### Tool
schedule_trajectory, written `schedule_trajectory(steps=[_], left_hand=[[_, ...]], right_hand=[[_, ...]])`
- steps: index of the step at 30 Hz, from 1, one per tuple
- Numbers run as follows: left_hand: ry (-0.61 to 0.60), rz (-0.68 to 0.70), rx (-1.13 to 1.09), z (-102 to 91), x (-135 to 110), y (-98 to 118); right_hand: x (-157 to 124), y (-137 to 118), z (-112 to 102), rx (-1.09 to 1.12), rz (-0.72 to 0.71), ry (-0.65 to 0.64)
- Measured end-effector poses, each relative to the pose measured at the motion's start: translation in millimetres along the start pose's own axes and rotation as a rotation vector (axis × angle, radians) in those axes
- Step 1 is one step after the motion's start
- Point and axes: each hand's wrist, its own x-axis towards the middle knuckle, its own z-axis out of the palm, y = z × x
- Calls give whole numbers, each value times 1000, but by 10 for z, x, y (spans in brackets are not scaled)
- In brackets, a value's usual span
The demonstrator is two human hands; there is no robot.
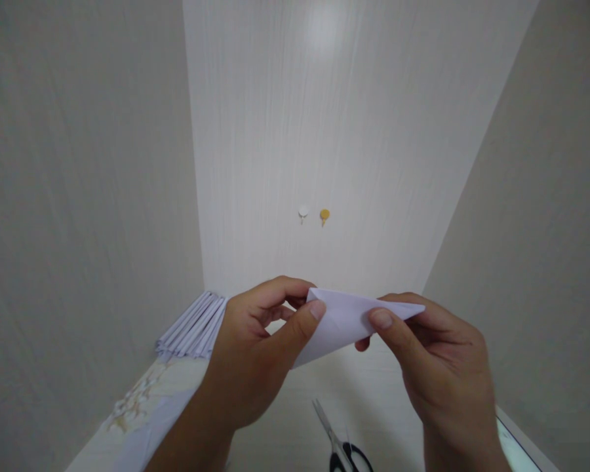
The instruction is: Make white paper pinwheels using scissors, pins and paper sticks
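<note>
Folded paper (pixel 344 321), one piece: white, tapering to a point at right, with a small creased corner at upper left. Raised in front, between left hand (pixel 263 351) and right hand (pixel 437 367), and gripped by both. Held well above the table (pixel 275 432), in line with the lower edge of the back panel (pixel 314 144).

Left hand: closed on the paper's left end, thumb flat on the near face just below the creased corner, fingers bent and partly hidden behind. Forearm slanting up from the bottom edge, toward the right.

Right hand: pinching farther along, thumb on the near face, fingers behind, one fingertip showing under the lower edge. Pointed end jutting past the thumb, in front of the index finger. Wrist rising from the bottom edge, leaning left.

Also listed: black-handled scissors (pixel 335 440), on the table below the paper, blades directed up and left, handles cut by the bottom edge. Stack of folded strips (pixel 191 328), white, beyond the left forearm. Loose sheet (pixel 152 426), nearer, partly covered by that forearm. On the back panel, side by side: white hook (pixel 303 212), yellow hook (pixel 324 214).
</note>
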Motion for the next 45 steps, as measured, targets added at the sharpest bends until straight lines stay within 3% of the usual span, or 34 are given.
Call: schedule_trajectory(steps=[28,32,40,45], left_hand=[[8,-46,-30,-14,-12,-1],[11,-41,-10,6,-5,35],[48,10,-34,77,11,72],[23,-36,-5,64,3,69]], right_hand=[[8,-38,1,-62,-9,-12],[22,-28,26,34,22,-11],[8,85,86,208,279,-285],[51,40,107,285,249,-254]])
